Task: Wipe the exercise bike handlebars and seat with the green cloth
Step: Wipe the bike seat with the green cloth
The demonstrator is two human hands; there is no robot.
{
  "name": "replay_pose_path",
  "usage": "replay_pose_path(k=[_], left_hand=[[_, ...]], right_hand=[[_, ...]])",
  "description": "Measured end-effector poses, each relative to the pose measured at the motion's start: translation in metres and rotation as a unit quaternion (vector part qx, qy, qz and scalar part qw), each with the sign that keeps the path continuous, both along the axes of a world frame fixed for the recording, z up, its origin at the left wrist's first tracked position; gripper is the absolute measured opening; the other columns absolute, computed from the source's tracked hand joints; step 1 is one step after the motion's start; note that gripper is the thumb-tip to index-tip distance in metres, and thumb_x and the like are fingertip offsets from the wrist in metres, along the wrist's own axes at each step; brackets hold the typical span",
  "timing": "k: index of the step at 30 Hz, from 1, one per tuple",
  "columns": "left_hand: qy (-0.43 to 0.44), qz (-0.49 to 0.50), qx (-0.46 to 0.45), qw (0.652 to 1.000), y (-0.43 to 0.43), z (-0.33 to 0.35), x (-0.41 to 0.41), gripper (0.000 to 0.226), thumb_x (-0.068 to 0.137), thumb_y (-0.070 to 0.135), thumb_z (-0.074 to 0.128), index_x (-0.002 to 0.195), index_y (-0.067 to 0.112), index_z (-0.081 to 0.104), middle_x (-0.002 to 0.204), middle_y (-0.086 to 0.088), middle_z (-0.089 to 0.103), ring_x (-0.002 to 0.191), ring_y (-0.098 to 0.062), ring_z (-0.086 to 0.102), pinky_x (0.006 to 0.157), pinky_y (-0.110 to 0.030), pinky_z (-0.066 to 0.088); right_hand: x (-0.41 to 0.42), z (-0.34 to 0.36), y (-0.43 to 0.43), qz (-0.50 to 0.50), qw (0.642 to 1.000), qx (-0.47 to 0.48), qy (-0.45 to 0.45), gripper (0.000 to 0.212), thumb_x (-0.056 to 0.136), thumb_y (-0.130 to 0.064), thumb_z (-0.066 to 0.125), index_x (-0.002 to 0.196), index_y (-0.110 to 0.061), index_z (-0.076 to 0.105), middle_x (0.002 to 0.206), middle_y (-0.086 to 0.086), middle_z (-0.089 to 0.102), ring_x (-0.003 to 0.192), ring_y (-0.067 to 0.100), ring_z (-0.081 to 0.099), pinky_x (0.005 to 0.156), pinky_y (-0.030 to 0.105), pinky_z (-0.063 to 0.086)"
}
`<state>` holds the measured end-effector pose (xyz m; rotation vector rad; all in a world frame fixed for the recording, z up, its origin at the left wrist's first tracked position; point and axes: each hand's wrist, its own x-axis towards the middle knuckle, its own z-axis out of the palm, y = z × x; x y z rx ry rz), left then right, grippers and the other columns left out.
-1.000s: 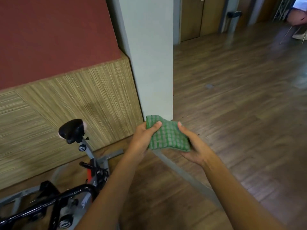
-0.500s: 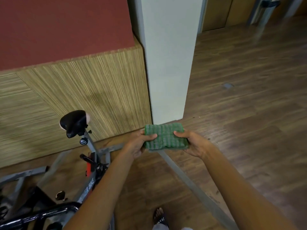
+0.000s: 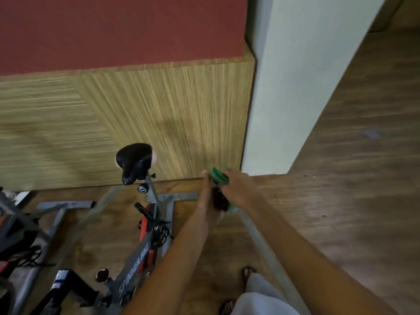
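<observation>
"SPINNER BIKE" reads in pale letters along the grey frame point(image 3: 134, 267) of the exercise bike point(image 3: 145, 223); round badge under the seat post too blurred to read. Black seat point(image 3: 134, 161) sits upper left of the hands, well apart from them, not touched.

Green cloth point(image 3: 218, 176) is sandwiched btwn both hands, w/ only its top edge poking out. Left hand point(image 3: 208, 201) lies flat against the cloth, fingers straight, pressing. Right hand point(image 3: 238, 189) wraps over the other side, fingers curled round it, so that grip is closed on the cloth.

Vs 0.5 s ago: cloth was held flat and spread btwn the two hands, now folded up thin and mostly hidden. View has swung down and left; more of the bike frame shows.

Room: brown wood-plank floor point(image 3: 341, 201), striped wood panel wall point(image 3: 159, 110) w/ red band above, pale pillar point(image 3: 284, 87) at right. Sandalled feet and a light garment at bottom. Whole view motion-blurred.
</observation>
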<state>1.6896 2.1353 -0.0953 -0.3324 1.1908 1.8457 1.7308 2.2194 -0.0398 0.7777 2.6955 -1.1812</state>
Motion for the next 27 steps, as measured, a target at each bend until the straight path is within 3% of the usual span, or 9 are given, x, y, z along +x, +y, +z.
replay_pose_path(k=[4,7,10,13,16,20,23,25,27], left_hand=[[-0.013,0.138,0.106,0.985,-0.005,-0.017,-0.049,0.074,0.097,0.069,0.027,0.105,0.012,0.072,0.106,-0.011,0.07,0.102,-0.027,0.067,0.091,-0.04,0.051],[-0.019,0.206,0.157,0.966,-0.004,-0.027,-0.088,0.077,0.09,0.076,0.034,0.109,0.013,0.073,0.112,-0.011,0.069,0.106,-0.028,0.067,0.094,-0.042,0.049],[-0.006,0.229,0.155,0.961,-0.005,-0.027,-0.126,0.09,0.082,0.083,0.039,0.129,0.011,0.066,0.132,-0.017,0.063,0.123,-0.035,0.06,0.104,-0.048,0.045],[0.01,0.256,0.148,0.955,-0.002,-0.021,-0.158,0.085,0.087,0.078,0.041,0.137,0.011,0.058,0.143,-0.02,0.054,0.132,-0.036,0.052,0.112,-0.052,0.038],[0.026,0.282,0.12,0.952,0.001,-0.016,-0.186,0.055,0.101,0.055,0.039,0.12,0.015,0.072,0.138,-0.019,0.058,0.127,-0.033,0.057,0.105,-0.047,0.046],[0.006,0.276,0.08,0.958,-0.001,-0.014,-0.207,0.042,0.095,0.03,0.058,0.127,0.005,0.06,0.112,-0.015,0.071,0.098,-0.027,0.071,0.079,-0.041,0.06],[-0.013,0.295,0.068,0.953,-0.016,-0.023,-0.229,0.049,0.088,0.025,0.066,0.132,0.006,0.057,0.108,-0.013,0.071,0.095,-0.026,0.071,0.076,-0.041,0.06],[-0.012,0.281,0.051,0.958,-0.031,-0.027,-0.245,0.052,0.088,0.025,0.068,0.135,0.005,0.056,0.115,-0.015,0.069,0.101,-0.028,0.07,0.081,-0.042,0.059],[0.001,0.27,0.043,0.962,-0.044,-0.029,-0.261,0.054,0.087,0.024,0.071,0.134,0.002,0.056,0.117,-0.017,0.067,0.103,-0.029,0.068,0.084,-0.043,0.057]], right_hand=[[-0.056,-0.012,-0.027,0.072,0.993,0.053,0.072,0.019,0.098,-0.018,0.055,0.111,-0.01,0.068,0.104,0.009,0.066,0.098,0.024,0.064,0.07,0.029,0.04],[-0.101,-0.016,-0.018,0.085,0.992,-0.007,0.095,0.031,0.097,-0.025,0.062,0.127,-0.016,0.061,0.115,0.002,0.068,0.102,0.016,0.064,0.074,0.019,0.043],[-0.15,-0.016,0.008,0.103,0.989,-0.05,0.098,0.029,0.096,-0.025,0.064,0.122,-0.015,0.061,0.102,-0.002,0.064,0.084,0.007,0.055,0.052,0.004,0.035],[-0.198,-0.015,0.033,0.125,0.983,-0.071,0.116,0.02,0.092,-0.025,0.07,0.109,-0.015,0.065,0.083,-0.01,0.06,0.074,0.005,0.058,0.055,0.003,0.038],[-0.238,-0.021,0.045,0.194,0.971,-0.073,0.123,0.021,0.088,-0.026,0.075,0.105,-0.016,0.071,0.078,-0.016,0.059,0.072,-0.001,0.058,0.059,0.005,0.038],[-0.271,-0.038,0.054,0.239,0.961,-0.009,0.137,0.038,0.08,-0.031,0.082,0.114,-0.018,0.07,0.103,-0.004,0.05,0.097,0.009,0.051,0.081,0.021,0.04],[-0.302,-0.056,0.057,0.233,0.942,-0.241,0.028,0.074,0.072,-0.048,0.083,0.135,-0.022,0.055,0.131,-0.005,0.052,0.127,0.012,0.048,0.107,0.03,0.038],[-0.316,-0.072,0.045,0.204,0.845,-0.49,-0.064,0.09,0.073,-0.064,0.075,0.145,-0.017,0.048,0.147,0.009,0.05,0.139,0.026,0.045,0.116,0.045,0.034],[-0.324,-0.088,0.025,0.125,0.735,-0.659,-0.096,0.091,0.086,-0.068,0.058,0.15,-0.006,0.04,0.151,0.023,0.043,0.142,0.036,0.04,0.119,0.052,0.028]])
